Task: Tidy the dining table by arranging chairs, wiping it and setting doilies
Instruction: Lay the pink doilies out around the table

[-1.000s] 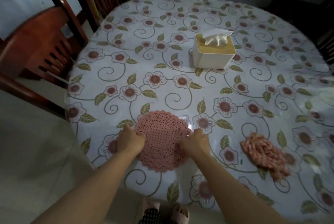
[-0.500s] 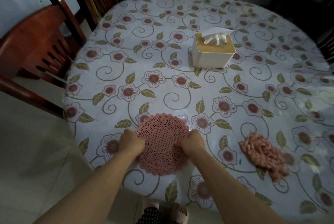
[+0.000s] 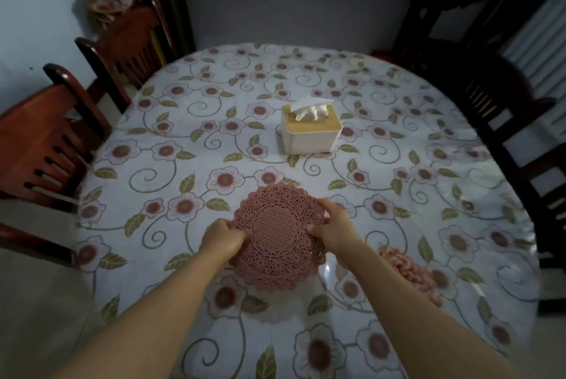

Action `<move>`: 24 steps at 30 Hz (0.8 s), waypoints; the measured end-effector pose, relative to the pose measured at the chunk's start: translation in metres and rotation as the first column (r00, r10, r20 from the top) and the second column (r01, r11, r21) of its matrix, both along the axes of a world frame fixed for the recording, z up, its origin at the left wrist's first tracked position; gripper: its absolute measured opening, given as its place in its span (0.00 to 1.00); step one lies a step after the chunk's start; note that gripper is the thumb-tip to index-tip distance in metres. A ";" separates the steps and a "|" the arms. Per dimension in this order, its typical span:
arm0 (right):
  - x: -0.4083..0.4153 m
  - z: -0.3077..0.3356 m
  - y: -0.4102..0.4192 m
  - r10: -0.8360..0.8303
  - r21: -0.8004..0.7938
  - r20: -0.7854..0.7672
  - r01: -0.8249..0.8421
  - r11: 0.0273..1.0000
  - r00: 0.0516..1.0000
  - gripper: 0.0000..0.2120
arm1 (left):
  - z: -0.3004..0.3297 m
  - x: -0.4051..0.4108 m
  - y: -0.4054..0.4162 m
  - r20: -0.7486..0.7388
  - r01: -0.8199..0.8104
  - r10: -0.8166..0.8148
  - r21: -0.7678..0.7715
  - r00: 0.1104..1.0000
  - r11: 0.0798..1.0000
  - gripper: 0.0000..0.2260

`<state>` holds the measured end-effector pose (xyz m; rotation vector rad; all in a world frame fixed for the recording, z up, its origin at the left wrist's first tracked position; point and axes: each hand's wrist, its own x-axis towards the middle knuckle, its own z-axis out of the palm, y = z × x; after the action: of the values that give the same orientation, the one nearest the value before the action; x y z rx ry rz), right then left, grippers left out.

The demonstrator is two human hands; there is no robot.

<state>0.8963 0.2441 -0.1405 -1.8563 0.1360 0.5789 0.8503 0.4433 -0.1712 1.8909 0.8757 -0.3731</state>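
A stack of round pink lace doilies (image 3: 277, 236) is held just above the near part of the oval table (image 3: 306, 182), which wears a floral cloth under clear plastic. My left hand (image 3: 222, 239) pinches the stack's left edge. My right hand (image 3: 335, 224) grips its right edge, and the top doily looks slightly lifted and tilted there. A pink-and-white crumpled cloth (image 3: 409, 273) lies on the table to the right of my right forearm.
A cream tissue box (image 3: 309, 130) with a wooden lid stands near the table's middle. Two reddish wooden chairs (image 3: 39, 136) (image 3: 128, 48) stand at the left side. Dark chairs (image 3: 496, 97) line the right side. A wall and dark furniture close off the far end.
The view has tilted up and shows more of the room. Both hands have raised the doilies off the table and carried them a little farther in.
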 end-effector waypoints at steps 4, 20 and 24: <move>0.017 0.026 -0.019 -0.085 0.083 0.040 0.082 0.993 0.996 0.20 | 0.030 0.025 -0.002 0.168 0.018 0.024 -0.241 0.986 0.970 0.11; 0.063 0.060 -0.085 -0.287 -0.016 0.362 0.313 0.950 0.887 0.24 | 0.072 0.105 -0.086 0.237 0.271 -0.176 -0.466 0.955 0.842 0.12; 0.097 0.056 -0.110 -0.286 -0.035 0.391 0.325 0.945 0.875 0.23 | 0.067 0.134 -0.118 0.269 0.243 -0.134 -0.429 0.954 0.870 0.12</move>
<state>0.9929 0.1342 -0.0840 -1.9580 0.1976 -0.0165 0.9839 0.3257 -0.1040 1.5378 0.3968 -0.4269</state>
